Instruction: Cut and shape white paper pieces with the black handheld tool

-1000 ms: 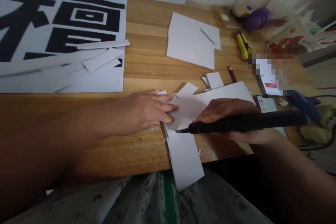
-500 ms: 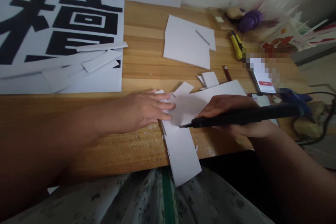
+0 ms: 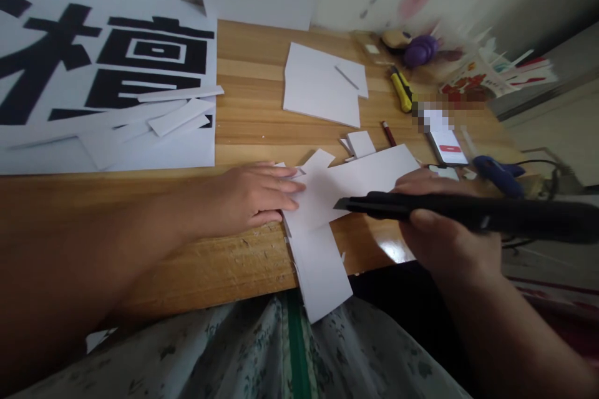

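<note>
My left hand [image 3: 262, 195] lies flat, fingers spread, pressing the left end of a white foam board piece [image 3: 374, 171] against the table. Beneath it, a second white board strip [image 3: 321, 274] sticks out toward me past the table edge. My right hand [image 3: 440, 230] is closed around a black utility knife [image 3: 435, 209], its blade pointing left and raised over the board. Small white offcuts [image 3: 361, 144] lie just behind the board.
A sheet with large black characters [image 3: 150, 84] and loose white strips [image 3: 180, 117] lies at left. Farther back are another white board [image 3: 318, 87], a yellow cutter [image 3: 401, 90], a phone [image 3: 447, 140], a dark red pencil [image 3: 388, 133] and a blue glue gun [image 3: 498, 174].
My right hand has lifted the knife off the board and drawn it to the right, toward the camera. My left hand stays in place on the board. The view has shifted slightly.
</note>
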A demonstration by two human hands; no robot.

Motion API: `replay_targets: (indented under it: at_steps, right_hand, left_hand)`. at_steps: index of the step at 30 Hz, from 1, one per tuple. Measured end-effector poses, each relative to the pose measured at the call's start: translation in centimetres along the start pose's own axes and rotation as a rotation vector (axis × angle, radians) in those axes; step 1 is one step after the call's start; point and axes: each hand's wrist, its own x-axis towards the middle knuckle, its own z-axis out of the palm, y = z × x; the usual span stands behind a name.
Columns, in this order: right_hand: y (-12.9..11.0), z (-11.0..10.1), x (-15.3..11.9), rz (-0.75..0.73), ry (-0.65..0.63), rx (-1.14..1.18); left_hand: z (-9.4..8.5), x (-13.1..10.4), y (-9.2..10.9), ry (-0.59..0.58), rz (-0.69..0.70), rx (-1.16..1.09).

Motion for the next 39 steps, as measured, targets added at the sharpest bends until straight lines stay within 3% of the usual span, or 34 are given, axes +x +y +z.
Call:
replay_targets:
  at_steps: [4,11,24,39]
  right_hand:
    - [-1.0,1.2,-1.1,-0.009,-0.176,-0.171]
    - [-0.3,1.3,0.9,0.056,-0.402,-0.096]
    - [1.2,1.6,3.8,0.081,-0.533,0.041]
    - [1.1,1.7,4.3,0.074,-0.597,0.098]
  left_hand:
    - [-0.2,0.1,0.3,0.036,0.027,0.067]
    - [-0.8,0.2,0.8,-0.043,0.053,0.012]
    - [-1.2,0.4,0.4,-0.151,0.000,-0.102]
    - [-1.1,0.4,0.4,-0.167,-0.025,-0.140]
